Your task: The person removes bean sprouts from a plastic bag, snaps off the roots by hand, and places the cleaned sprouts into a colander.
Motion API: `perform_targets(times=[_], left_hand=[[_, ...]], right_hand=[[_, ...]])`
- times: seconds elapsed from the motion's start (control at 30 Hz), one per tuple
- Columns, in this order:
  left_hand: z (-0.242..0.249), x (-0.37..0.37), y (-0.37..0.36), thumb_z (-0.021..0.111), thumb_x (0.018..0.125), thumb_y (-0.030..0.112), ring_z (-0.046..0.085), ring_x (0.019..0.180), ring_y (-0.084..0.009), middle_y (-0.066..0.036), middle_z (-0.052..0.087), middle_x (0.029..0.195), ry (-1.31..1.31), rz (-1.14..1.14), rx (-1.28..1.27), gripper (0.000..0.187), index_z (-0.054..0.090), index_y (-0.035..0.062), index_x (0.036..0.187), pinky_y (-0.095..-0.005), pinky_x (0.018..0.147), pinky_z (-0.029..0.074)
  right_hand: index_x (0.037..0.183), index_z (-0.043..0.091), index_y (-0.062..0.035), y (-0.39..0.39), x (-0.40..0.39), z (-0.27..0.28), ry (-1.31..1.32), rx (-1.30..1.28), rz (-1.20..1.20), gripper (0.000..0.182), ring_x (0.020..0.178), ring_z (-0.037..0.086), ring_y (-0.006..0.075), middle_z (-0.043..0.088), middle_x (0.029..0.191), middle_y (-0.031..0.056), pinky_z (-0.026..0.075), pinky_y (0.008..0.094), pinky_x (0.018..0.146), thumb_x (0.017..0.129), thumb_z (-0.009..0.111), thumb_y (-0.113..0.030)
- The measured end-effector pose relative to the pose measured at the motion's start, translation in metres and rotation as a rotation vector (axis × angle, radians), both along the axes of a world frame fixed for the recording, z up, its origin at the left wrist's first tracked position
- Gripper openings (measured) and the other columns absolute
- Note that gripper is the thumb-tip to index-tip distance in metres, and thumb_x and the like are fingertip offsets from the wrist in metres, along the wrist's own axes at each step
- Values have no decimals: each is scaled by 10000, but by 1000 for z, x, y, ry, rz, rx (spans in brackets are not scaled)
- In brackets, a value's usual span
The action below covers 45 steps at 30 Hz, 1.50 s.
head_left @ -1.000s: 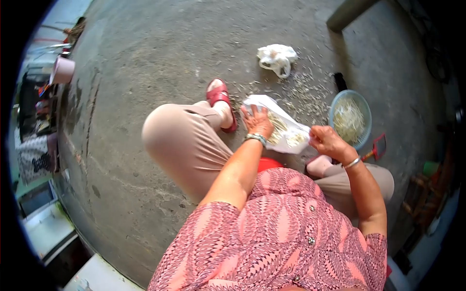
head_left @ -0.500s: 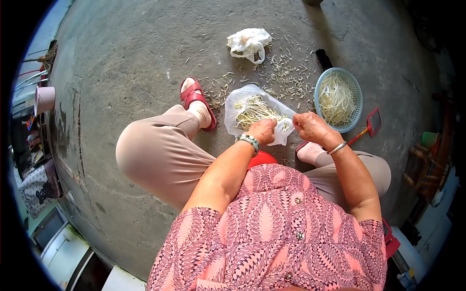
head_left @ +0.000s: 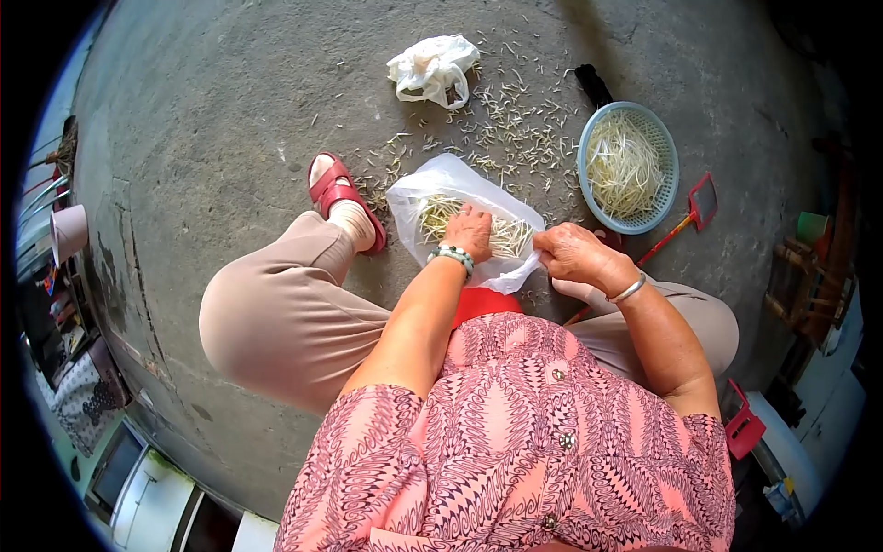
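While the right hand pinches the right edge of the plastic bag, the left hand has shifted left onto the sprouts inside, covering some. Whether it grasps any is hidden.

This looks like a home, with a concrete floor, pink bucket and fly swatter.

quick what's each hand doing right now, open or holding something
Left hand: on the sprouts in the plastic bag; grip cannot be told.
Right hand: closed, holding the plastic bag's edge.
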<state>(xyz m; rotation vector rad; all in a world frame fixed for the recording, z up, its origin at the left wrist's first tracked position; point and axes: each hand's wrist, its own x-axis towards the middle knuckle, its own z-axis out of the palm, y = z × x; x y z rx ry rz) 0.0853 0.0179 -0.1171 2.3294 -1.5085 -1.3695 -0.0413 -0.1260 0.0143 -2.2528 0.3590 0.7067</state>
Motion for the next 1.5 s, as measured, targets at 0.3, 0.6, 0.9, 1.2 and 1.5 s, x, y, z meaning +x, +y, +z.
perform_targets(times=[0.3, 0.6, 0.9, 1.2, 1.5], left_hand=[[-33, -14, 16, 655, 693, 131, 577, 958, -279, -100, 619, 999, -420, -213, -301, 219, 653, 126, 912, -439, 881, 418], [-36, -10, -1, 550, 793, 185, 630, 974, -254, -115, 671, 1017, -268, -248, -140, 233, 698, 101, 951, -395, 827, 467], [-13, 11, -6, 588, 708, 205, 644, 912, -282, -131, 680, 903, -158, -121, -11, 220, 701, 94, 861, -422, 826, 455], [-26, -5, 6, 627, 694, 187, 585, 1047, -274, -86, 646, 1035, -448, -43, -216, 318, 670, 132, 1003, -471, 911, 384], [-18, 10, -9, 652, 686, 182, 586, 1017, -273, -92, 640, 1046, -209, -96, 66, 309, 667, 137, 991, -448, 874, 392]], right_hand=[[766, 566, -25, -6, 5, 18, -78, -23, -52, 54, 714, 598, 411, 590, 690, 218, 474, 484, 642, 769, 549, -76], [763, 549, -20, -7, -8, 15, -182, -71, -55, 41, 705, 603, 391, 588, 696, 196, 484, 465, 612, 770, 547, -60], [729, 569, -19, -17, -9, 12, -159, -134, -107, 49, 702, 616, 401, 594, 679, 221, 499, 472, 625, 753, 537, -47], [747, 571, -21, -16, -6, 13, -169, -125, -120, 43, 717, 616, 404, 599, 706, 224, 500, 472, 631, 754, 540, -50], [769, 598, -20, -19, -5, 7, -133, -175, -69, 73, 731, 631, 389, 617, 726, 217, 511, 458, 647, 733, 551, -62]])
